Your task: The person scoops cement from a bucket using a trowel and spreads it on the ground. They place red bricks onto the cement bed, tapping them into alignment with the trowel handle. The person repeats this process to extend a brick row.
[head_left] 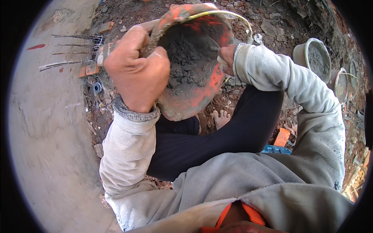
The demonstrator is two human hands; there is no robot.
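My left hand [138, 72] is closed on the left rim of a mud-coated orange bucket [208, 87], which is tilted to show dark grey wet mortar [184, 66] inside. A pale rope handle [241, 19] loops over its upper right. My right hand [227, 58] is closed at the right rim on what looks like a trowel, whose grey blade [211, 46] reaches into the bucket; much of the tool is hidden. The bucket is over my bent, dark-trousered legs, with a bare foot [221, 118] just below it.
A concrete surface [46, 136] runs along the left, with rebar [74, 52] and bricks [88, 70] at its edge. A grey tub of mortar [311, 58] and further buckets [341, 85] stand at right on rubble soil. A brick [281, 138] and blue plastic item [274, 149] lie by my right leg.
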